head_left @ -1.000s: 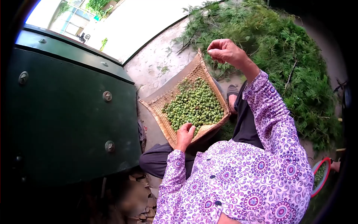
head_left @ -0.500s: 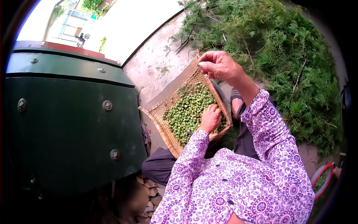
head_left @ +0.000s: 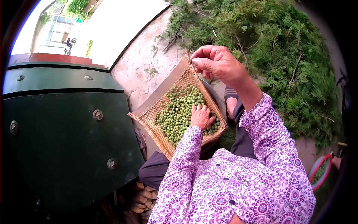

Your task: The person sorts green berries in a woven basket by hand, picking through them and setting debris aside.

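A woven winnowing basket (head_left: 146,125) rests tilted in front of me between my legs, with a heap of small round green cones or berries (head_left: 174,118) in it. On the right part of the heap lies my left hand (head_left: 201,117), palm down, fingers spread and touching the green pieces. My right hand (head_left: 218,64) is raised at the basket's far corner, thumb and fingertips pinched together. Whatever sits in that pinch, if anything, is too small to make out. I cannot tell whether this hand touches the basket's rim.
A large pile of cut evergreen branches (head_left: 268,56) covers the ground to the right. Dark green studded metal panels (head_left: 63,142) stand close on the left, above split firewood (head_left: 143,199). A red-rimmed round sieve or basket (head_left: 320,171) is at lower right.
My left hand's fingers have spread out on the heap. The right hand stays raised and pinched near the basket's far corner. The whole view has shifted slightly.
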`<state>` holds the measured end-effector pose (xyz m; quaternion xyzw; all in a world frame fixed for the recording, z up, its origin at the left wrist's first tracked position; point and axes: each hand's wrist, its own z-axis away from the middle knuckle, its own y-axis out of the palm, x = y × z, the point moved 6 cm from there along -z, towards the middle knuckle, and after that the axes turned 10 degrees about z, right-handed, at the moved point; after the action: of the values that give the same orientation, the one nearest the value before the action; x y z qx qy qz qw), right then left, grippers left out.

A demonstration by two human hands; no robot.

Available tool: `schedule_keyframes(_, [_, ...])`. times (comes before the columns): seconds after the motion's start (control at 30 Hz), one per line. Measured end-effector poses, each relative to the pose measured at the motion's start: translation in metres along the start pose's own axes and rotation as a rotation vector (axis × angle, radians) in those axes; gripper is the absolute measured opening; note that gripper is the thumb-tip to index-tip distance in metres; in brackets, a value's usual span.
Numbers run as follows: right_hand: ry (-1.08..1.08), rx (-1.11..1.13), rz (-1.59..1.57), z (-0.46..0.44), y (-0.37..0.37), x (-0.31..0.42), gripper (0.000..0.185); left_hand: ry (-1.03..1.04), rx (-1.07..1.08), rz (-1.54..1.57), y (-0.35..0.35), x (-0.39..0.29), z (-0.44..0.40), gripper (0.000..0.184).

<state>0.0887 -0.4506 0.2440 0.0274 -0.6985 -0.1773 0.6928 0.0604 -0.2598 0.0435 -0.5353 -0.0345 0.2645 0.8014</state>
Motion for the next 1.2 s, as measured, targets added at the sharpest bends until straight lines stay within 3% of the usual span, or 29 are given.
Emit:
schedule_keyframes(0.27, [-0.007, -0.021, 0.019, 0.0, 0.0, -0.002, 0.015, -0.196, 0.043, -0.008, 0.004, 0.06, 0.056, 0.039])
schedule_keyframes(0.53, [-0.034, -0.03, 0.074, -0.001, 0.002, 0.0, 0.015, -0.23, 0.059, -0.08, 0.007, 0.092, 0.098, 0.028])
schedule_keyframes(0.77, [-0.037, -0.03, 0.07, 0.003, -0.001, -0.001, 0.015, -0.345, 0.089, -0.04, 0.007, 0.12, 0.137, 0.032])
schedule_keyframes(1.07, [0.03, -0.024, 0.034, 0.005, 0.005, 0.004, 0.014, -0.327, -0.394, 0.335, -0.006, 0.131, 0.059, 0.052])
schedule_keyframes(1.2, [0.055, -0.042, 0.06, 0.004, 0.003, 0.005, 0.015, -0.362, -0.454, 0.528, 0.006, 0.132, 0.004, 0.06])
